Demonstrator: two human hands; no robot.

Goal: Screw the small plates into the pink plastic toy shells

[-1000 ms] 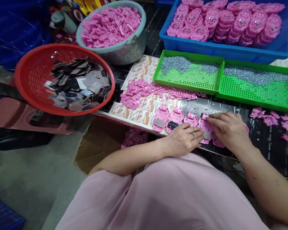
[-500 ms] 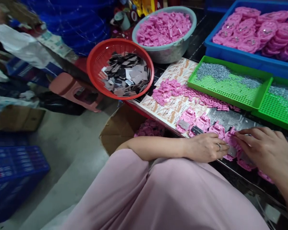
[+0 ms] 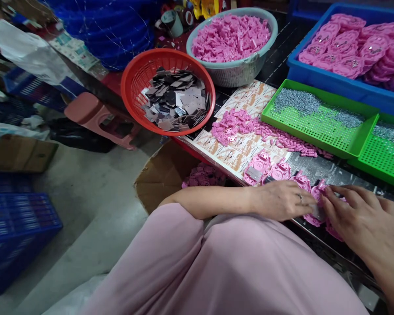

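A row of pink plastic casings [image 3: 257, 168] lies along the table's near edge; grey flat plates sit on some of them. My left hand [image 3: 284, 200], with a ring on one finger, lies over the row, its fingers closed at the near casing [image 3: 318, 192]. That casing carries a grey plate [image 3: 320, 212]. From the right, my right hand [image 3: 359, 212] meets the same casing with thumb and fingertips pressed together at its upper right side. Whatever small thing may be between those fingertips is hidden. More casings are partly covered by both hands.
Small pink parts [image 3: 231, 124] lie beyond the row. Green trays [image 3: 341, 142] hold small metal pieces, probably screws. A red basket [image 3: 126, 98] of dark plates, a grey-green basin [image 3: 243, 70] of pink parts and a blue crate [image 3: 328, 81] of pink casings stand behind.
My right hand's fingers have come down and closer to my left hand over the same casing. My left hand has barely moved. The view has shifted slightly.
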